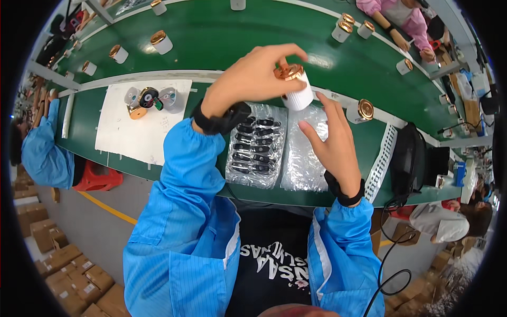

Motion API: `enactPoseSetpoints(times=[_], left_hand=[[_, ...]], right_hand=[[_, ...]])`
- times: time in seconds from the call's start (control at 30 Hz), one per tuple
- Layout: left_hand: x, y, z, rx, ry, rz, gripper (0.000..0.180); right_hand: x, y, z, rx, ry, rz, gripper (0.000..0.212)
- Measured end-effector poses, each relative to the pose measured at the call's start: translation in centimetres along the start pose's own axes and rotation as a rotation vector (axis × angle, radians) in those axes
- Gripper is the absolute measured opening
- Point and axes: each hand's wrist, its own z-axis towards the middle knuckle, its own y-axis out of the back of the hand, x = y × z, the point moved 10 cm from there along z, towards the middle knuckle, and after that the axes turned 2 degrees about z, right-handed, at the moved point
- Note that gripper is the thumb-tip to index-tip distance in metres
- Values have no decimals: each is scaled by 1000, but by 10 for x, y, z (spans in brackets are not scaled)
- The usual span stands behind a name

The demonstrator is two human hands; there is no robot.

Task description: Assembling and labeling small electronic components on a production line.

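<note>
My left hand (253, 79) pinches the gold top of a white ribbed cylinder (299, 95) and holds it in the air above the green bench. My right hand (331, 140) is just below and to the right of the cylinder, fingers spread, one fingertip close to its base; whether it touches is unclear. Beneath both hands lie a clear plastic tray (257, 150) filled with several small black parts and a second clear tray (305, 156) that looks empty. Both forearms wear blue sleeves and black wristbands.
A white sheet (132, 127) at left carries a few round parts (149, 99). Several white cylinders with gold caps (161, 41) ride the green conveyor (211, 31); one (360, 111) stands right of my hands. Other workers sit at left (45, 153), far right (404, 16) and lower right.
</note>
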Motion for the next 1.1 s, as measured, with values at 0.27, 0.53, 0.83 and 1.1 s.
enactPoseSetpoints(times=[0.27,0.53,0.83,1.1], left_hand=[[82,31,-19,-370,155,687,46],[102,18,-30,-267,356,648,50],[-10,-75,-118,-223,44,515,72],[-24,-111,-123,-160,116,565,65]], right_hand=[[-28,-28,-83,-72,-204,-440,81],[-32,-40,-76,-76,-285,-433,96],[-35,-51,-75,-117,-261,-546,106],[-39,-47,-65,-50,-350,-490,96]])
